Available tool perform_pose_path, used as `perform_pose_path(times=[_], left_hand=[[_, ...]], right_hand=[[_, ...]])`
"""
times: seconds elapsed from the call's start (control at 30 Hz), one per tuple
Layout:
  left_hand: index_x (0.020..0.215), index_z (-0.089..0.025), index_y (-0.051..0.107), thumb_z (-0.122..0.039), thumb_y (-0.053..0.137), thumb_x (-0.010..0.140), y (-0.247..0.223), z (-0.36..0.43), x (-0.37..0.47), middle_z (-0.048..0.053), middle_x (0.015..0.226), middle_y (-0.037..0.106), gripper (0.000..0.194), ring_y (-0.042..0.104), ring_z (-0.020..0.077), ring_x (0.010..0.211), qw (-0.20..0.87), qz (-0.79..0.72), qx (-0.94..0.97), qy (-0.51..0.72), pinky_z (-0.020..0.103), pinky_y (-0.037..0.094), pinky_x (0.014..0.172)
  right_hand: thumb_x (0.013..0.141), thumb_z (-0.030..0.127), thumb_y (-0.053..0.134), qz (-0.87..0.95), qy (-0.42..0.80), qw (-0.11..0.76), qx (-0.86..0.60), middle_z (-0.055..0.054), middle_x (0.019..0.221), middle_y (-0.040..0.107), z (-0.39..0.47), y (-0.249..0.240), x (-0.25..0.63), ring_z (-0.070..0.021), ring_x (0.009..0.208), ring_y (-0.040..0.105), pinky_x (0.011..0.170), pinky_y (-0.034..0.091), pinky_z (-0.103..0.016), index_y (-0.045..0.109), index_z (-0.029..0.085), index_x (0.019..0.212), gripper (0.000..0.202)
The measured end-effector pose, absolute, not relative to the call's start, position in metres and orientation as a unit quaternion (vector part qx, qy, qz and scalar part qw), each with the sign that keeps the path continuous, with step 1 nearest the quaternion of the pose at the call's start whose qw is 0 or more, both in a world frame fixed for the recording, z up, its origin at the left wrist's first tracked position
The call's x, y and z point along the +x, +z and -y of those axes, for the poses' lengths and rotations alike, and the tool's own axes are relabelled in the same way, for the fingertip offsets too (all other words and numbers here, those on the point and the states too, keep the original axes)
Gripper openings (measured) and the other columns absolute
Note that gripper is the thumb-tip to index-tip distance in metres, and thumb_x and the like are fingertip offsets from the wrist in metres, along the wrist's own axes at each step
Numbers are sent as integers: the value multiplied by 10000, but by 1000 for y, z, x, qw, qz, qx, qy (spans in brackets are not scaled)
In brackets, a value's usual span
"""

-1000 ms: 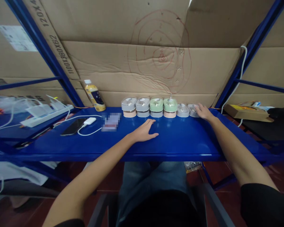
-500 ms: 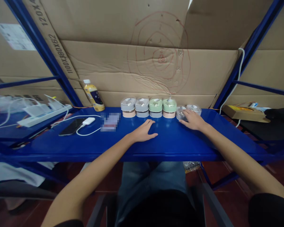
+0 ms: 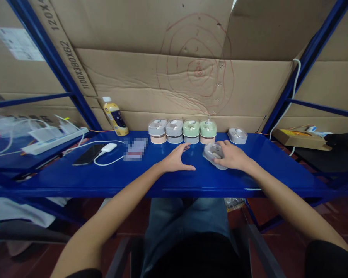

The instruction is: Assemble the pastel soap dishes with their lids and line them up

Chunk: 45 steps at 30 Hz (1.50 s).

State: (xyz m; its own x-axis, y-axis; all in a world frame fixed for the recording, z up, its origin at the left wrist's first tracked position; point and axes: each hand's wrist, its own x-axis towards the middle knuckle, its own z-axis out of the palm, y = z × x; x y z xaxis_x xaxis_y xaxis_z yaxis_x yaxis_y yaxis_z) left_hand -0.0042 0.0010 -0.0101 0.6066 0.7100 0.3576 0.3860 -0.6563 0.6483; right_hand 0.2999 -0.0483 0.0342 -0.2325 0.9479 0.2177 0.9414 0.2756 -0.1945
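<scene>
My right hand (image 3: 233,155) grips a grey box with a clear lid (image 3: 211,151), slightly tilted over the blue table. My left hand (image 3: 176,159) holds nothing, its thumb and fingers spread apart, left of that box. Behind both hands stands a row of stacked boxes in pairs: grey on pink (image 3: 157,128), grey on grey (image 3: 174,128), green on grey (image 3: 191,128) and green on pink (image 3: 208,129). Another grey box (image 3: 237,135) sits alone at the back right.
On the blue table (image 3: 162,181), a phone (image 3: 87,155) with a white charger (image 3: 109,147) and a blurred-out item (image 3: 135,149) lie left. A yellow bottle (image 3: 115,117) stands behind them. At left is a power strip (image 3: 56,142); at right, an open cardboard box (image 3: 301,139).
My right hand has taken hold of one of the grey boxes at the right and brought it left and nearer to me. My left hand has opened a little wider.
</scene>
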Motion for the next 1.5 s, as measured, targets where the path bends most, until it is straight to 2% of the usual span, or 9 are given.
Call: perform_pose_path(times=[0.17, 0.27, 0.4, 0.57, 0.63, 0.93, 1.2, 1.37, 1.5], left_hand=[[1637, -215, 387, -573, 1009, 602, -8, -2, -6, 234, 1605, 548, 1260, 551, 423, 1488, 304, -265, 863, 305, 621, 438, 1246], [1639, -226, 404, -557, 983, 655, -5, -3, -8, 200, 1575, 593, 1188, 585, 421, 1455, 280, -261, 875, 296, 620, 450, 1232], [1643, -245, 442, -553, 936, 729, -2, -3, -10, 167, 1578, 600, 1084, 589, 413, 1443, 232, -264, 890, 290, 604, 455, 1232], [1320, -245, 787, -569, 772, 909, -1, -3, -12, 137, 1478, 630, 523, 634, 364, 1375, 183, -274, 905, 270, 536, 475, 1224], [1175, -237, 851, -573, 739, 937, -1, -2, -13, 143, 1484, 613, 427, 596, 363, 1422, 181, -275, 906, 265, 512, 469, 1232], [1129, -192, 834, -631, 547, 1016, 5, -18, -29, 156, 1329, 675, 536, 609, 359, 1359, 143, -377, 842, 359, 525, 481, 1196], [1070, -181, 816, -659, 479, 1040, 7, -26, -40, 144, 1187, 703, 586, 644, 333, 1232, 111, -406, 838, 347, 532, 492, 1167], [1222, -229, 797, -622, 605, 1002, 8, -11, -28, 143, 1447, 608, 489, 615, 348, 1369, 157, -315, 888, 295, 516, 508, 1171], [1331, -261, 757, -580, 780, 912, 5, -1, -16, 130, 1462, 610, 527, 614, 348, 1390, 180, -257, 914, 259, 525, 458, 1231]], right_hand=[[762, 452, 813, 905, 110, 211, -354, -157, 1473, 648, 48, 34, 263, -397, 1339, 633, 1106, 544, -550, 554, 236, 1488, 801], [733, 409, 832, 897, 154, 263, -319, -160, 1467, 661, 34, 36, 259, -372, 1327, 655, 1144, 524, -557, 551, 226, 1487, 825], [828, 441, 765, 850, 277, 312, -320, -142, 1403, 713, 17, 40, 287, -335, 1262, 708, 1113, 549, -556, 574, 236, 1451, 683], [859, 435, 672, 753, 364, 386, -389, -77, 1141, 810, 7, 36, 326, -327, 1097, 762, 991, 602, -501, 695, 246, 1238, 425], [860, 462, 679, 716, 379, 418, -411, -69, 1066, 821, 1, 32, 332, -300, 1014, 778, 940, 610, -452, 710, 244, 1163, 375], [931, 529, 623, 681, 342, 426, -488, -88, 1028, 820, -13, 10, 327, -273, 961, 778, 894, 615, -426, 707, 244, 1122, 354], [940, 668, 594, 665, 358, 454, -474, -113, 1084, 806, -12, 13, 324, -278, 947, 786, 880, 636, -437, 668, 243, 1069, 450], [937, 725, 607, 659, 341, 494, -454, -108, 1146, 785, -12, 13, 320, -259, 933, 784, 871, 641, -431, 651, 248, 1054, 494], [975, 702, 577, 677, 312, 500, -441, -72, 1035, 793, -7, 14, 319, -266, 967, 773, 954, 627, -468, 682, 253, 1169, 500]])
